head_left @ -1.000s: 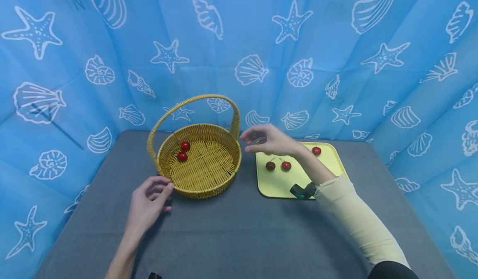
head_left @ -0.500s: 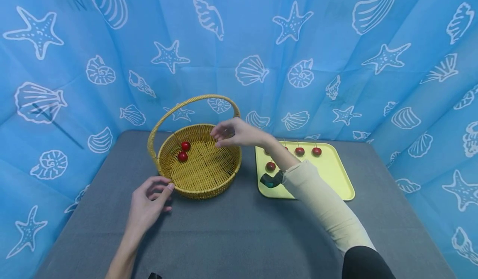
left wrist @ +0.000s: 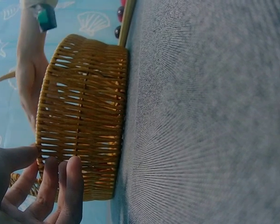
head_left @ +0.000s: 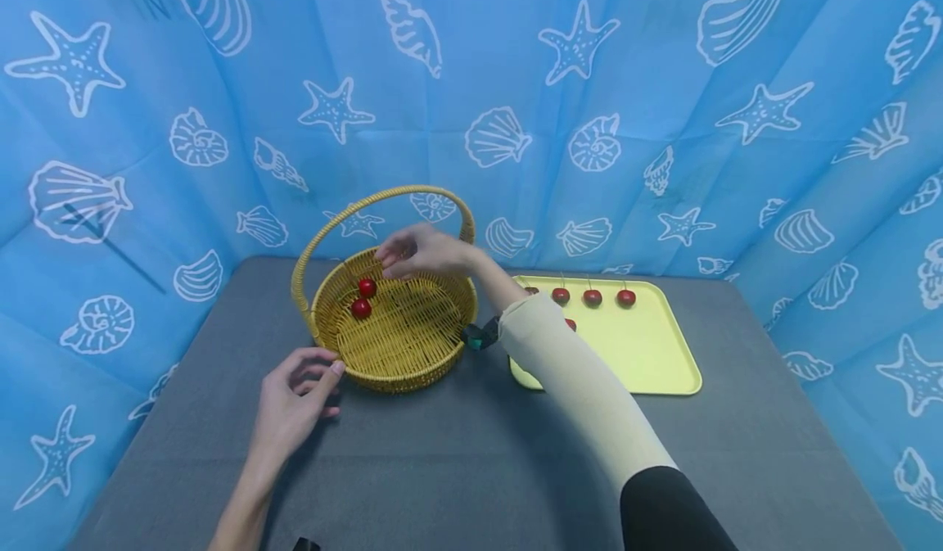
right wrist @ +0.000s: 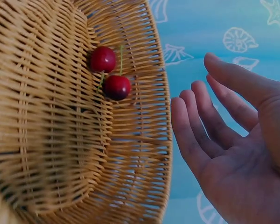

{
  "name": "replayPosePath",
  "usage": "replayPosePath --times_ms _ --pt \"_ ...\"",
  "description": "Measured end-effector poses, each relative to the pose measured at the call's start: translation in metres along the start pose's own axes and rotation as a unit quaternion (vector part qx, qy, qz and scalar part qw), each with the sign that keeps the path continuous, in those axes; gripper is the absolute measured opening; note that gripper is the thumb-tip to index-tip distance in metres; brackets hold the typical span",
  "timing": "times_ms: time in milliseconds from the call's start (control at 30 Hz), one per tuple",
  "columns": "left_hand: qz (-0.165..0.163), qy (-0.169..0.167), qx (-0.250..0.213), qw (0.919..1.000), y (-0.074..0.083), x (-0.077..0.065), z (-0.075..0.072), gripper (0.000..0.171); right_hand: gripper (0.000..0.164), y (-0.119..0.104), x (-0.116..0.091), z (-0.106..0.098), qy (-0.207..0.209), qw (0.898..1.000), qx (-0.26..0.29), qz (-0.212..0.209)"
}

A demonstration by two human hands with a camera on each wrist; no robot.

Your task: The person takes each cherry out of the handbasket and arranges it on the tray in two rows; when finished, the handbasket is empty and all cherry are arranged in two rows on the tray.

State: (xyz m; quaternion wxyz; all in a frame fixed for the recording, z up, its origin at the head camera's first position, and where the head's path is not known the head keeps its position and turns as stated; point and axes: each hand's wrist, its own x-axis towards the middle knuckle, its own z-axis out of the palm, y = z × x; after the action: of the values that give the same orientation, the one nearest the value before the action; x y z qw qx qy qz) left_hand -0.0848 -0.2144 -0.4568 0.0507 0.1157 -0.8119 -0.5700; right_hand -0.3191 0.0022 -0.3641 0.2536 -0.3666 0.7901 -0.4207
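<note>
A round wicker basket (head_left: 403, 384) with a tall arched handle (head_left: 401, 190) stands left of centre on the table. Two red cherries lie inside at its left, an upper cherry (head_left: 367, 287) and a lower cherry (head_left: 361, 309); green stems show in the right wrist view. My left hand (head_left: 291, 404) pinches the near-left rim, thumb on top and fingers against the outer wall (left wrist: 81, 116). Over the back of the basket hovers my right hand (head_left: 430, 252). Its fingers are loosely bent, and the right wrist view shows nothing held in the palm (right wrist: 242, 154).
A yellow tray (head_left: 641, 354) sits to the right with several cherries (head_left: 593, 298) on it, partly covered by the right sleeve (head_left: 575, 371). Behind the grey table (head_left: 442, 485) hangs a blue shell-print curtain (head_left: 501, 60).
My right hand has travelled left from beside the tray, over the basket's right rim, to above its back part near the two cherries. The left hand and basket have stayed put.
</note>
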Motion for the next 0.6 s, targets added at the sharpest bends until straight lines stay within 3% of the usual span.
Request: replayPosePath --times_ms 267,600 --pt "0.006 0.003 -0.006 1.0000 -0.001 0.000 0.000 0.034 0.039 0.006 0.025 0.017 -0.024 0.998 0.047 0.033" --pt "0.000 0.009 0.006 0.9999 0.000 0.000 0.002 0.032 0.044 0.012 0.035 0.038 -0.073 0.992 0.063 0.087"
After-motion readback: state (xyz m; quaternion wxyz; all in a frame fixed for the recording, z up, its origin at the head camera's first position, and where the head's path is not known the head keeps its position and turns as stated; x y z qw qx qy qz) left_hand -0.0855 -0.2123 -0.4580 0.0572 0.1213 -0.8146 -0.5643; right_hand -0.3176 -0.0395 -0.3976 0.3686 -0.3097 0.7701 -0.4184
